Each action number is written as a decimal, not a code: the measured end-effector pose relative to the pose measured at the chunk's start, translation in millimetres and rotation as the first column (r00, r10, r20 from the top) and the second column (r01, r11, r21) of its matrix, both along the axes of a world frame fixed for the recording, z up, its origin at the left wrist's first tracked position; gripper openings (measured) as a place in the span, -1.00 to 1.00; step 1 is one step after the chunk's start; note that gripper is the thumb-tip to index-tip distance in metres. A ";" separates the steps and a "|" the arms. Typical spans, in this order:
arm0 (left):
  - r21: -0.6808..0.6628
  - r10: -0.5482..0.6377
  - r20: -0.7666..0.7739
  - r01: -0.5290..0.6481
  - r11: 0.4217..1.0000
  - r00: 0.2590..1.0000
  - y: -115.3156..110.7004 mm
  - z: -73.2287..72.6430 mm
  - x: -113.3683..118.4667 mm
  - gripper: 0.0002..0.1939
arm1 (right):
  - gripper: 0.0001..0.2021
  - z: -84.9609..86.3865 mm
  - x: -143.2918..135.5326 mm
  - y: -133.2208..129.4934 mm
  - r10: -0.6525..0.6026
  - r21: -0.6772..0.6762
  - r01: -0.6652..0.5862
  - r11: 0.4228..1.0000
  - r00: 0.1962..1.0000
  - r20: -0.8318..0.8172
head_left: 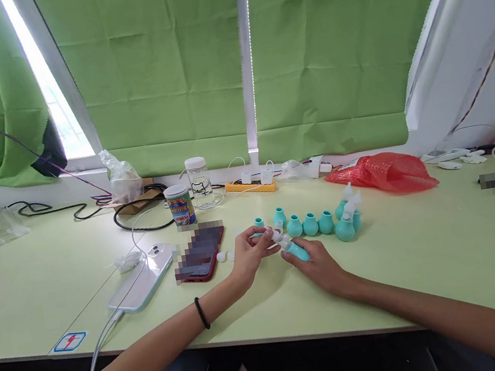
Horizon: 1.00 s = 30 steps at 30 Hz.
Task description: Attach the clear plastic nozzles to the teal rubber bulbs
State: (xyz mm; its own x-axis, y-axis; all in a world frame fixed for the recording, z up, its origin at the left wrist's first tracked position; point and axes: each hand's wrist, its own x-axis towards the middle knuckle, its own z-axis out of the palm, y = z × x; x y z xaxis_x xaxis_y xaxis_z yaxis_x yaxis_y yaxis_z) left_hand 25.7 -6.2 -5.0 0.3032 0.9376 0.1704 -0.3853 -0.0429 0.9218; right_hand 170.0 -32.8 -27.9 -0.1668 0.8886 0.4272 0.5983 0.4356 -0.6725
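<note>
My right hand [321,264] is closed around a teal squeeze bulb [298,252], tilted toward my left hand. From the bulb's neck extends a clear plastic nozzle [281,239], and the fingers of my left hand [251,253] pinch its tip end. Whether the nozzle sits fully in the bulb cannot be made out. Behind my hands stands a row of teal bulbs without nozzles [310,224]. To the right, several bulbs with clear tips [344,228] stand grouped upright. Small white caps [221,256] lie left of my left hand.
A phone in a red case [202,253] and a white phone on a cable [143,278] lie to the left. Farther back are a patterned canister [181,208], a lidded clear jar [201,186], a yellow power strip [250,187] and a red plastic bag [380,175].
</note>
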 end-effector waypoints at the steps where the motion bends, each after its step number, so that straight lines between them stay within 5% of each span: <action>1: -0.008 0.024 0.002 -0.024 1.000 1.000 -1.5 0.4 0.7 -0.73 | -0.75 0.4 -0.3 -0.3 -0.005 0.004 0.005 1.000 1.000 0.004; 7: -0.019 0.014 0.004 -0.014 1.000 1.000 -3.0 -0.6 0.2 -0.71 | -0.79 2.7 0.6 -0.6 0.049 -0.022 -0.049 0.999 0.999 -0.019; 15: 0.029 -0.072 -0.017 0.073 0.997 0.997 -6.6 6.3 -2.5 -0.66 | -0.73 7.0 2.3 -4.4 0.164 -0.304 -0.280 0.911 0.920 -0.355; 30: 0.124 -0.104 -0.080 0.114 0.986 0.991 -8.9 8.0 -4.4 -0.63 | -0.72 11.3 2.0 -9.1 0.181 -0.365 -0.404 0.839 0.839 -0.513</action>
